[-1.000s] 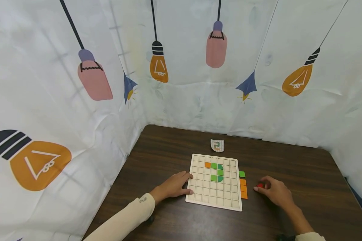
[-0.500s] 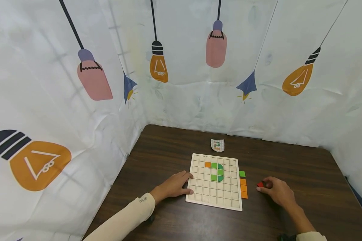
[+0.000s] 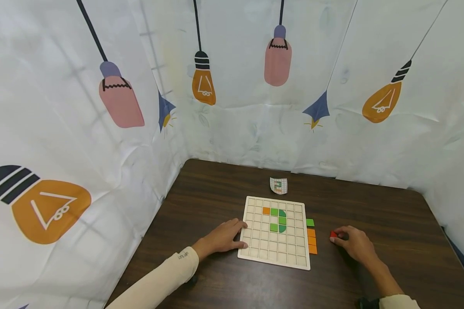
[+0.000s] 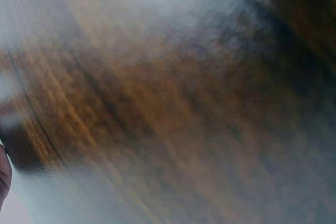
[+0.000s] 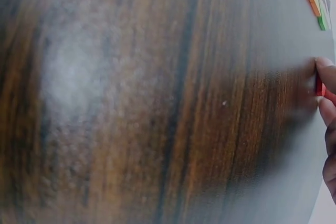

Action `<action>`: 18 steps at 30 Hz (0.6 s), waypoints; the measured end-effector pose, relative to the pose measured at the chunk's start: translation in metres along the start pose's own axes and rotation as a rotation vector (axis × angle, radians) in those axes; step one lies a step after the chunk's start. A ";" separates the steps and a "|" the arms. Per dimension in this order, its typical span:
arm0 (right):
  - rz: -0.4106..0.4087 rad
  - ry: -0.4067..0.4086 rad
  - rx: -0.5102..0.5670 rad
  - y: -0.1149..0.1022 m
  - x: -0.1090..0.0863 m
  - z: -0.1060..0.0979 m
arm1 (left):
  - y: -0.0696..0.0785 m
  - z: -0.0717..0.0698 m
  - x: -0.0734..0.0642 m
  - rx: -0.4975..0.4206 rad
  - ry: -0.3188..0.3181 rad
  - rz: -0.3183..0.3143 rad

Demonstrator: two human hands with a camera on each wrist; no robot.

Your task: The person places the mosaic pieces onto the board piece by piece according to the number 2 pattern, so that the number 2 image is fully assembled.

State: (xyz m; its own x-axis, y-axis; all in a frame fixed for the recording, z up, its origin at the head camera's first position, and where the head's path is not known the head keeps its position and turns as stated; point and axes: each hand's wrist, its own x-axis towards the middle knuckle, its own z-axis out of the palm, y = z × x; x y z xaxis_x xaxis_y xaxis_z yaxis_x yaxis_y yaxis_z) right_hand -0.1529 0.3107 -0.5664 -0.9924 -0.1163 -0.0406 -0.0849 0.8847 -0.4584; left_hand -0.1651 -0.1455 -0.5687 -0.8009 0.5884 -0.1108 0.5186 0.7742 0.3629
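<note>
A pale square grid board (image 3: 255, 246) lies on the dark wooden table. My left hand (image 3: 222, 237) rests at its left edge, with thumb and fingertips spread on the rim. Right of the board, my right hand (image 3: 355, 245) pinches a small red tile (image 3: 333, 234) between thumb and fingers, low over the table. In the right wrist view the red tile (image 5: 319, 85) shows only partly between the fingertips. On the board sit an orange square tile (image 3: 266, 210), several light green square tiles (image 3: 282, 220) and two dark green rounded tiles (image 3: 282, 228).
Along the board's right edge lie a green tile (image 3: 310, 222) and several orange tiles (image 3: 312, 241) in a column. Behind the board is a small printed grid card (image 3: 279, 186). A white curtain (image 3: 247, 133) with lamp prints hangs around the table's far and left sides.
My right hand has shifted slightly to the right, away from the board, and the red tile has turned between its fingers. My left hand and the board have stayed put.
</note>
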 end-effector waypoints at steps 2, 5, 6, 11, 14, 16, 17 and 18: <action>-0.003 0.000 0.005 0.000 0.000 0.001 | 0.000 0.000 0.000 0.004 -0.004 -0.003; -0.005 -0.002 0.011 -0.002 0.001 0.001 | 0.001 -0.001 0.000 0.003 -0.004 -0.002; -0.006 -0.003 0.014 -0.003 0.001 0.002 | 0.001 -0.001 0.000 0.004 -0.005 -0.003; -0.019 0.000 0.018 -0.004 0.002 0.003 | 0.001 -0.002 0.000 0.008 -0.008 -0.008; -0.030 0.014 0.020 -0.004 0.002 0.005 | 0.001 -0.002 0.001 0.014 -0.011 -0.014; -0.037 0.025 0.021 -0.003 0.002 0.006 | 0.001 -0.001 0.001 0.016 -0.014 -0.018; -0.040 0.029 0.022 -0.003 0.003 0.007 | 0.001 -0.001 0.001 0.016 -0.016 -0.019; -0.040 0.032 0.023 -0.002 0.002 0.008 | 0.001 -0.001 0.001 0.017 -0.019 -0.022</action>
State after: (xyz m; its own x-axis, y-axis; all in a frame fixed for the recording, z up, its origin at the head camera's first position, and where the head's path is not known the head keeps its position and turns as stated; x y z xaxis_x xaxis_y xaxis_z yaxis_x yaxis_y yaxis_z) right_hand -0.1544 0.3049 -0.5722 -0.9906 -0.1369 0.0065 -0.1232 0.8689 -0.4794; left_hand -0.1659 -0.1446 -0.5672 -0.8066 0.5753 -0.1359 0.5061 0.7909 0.3441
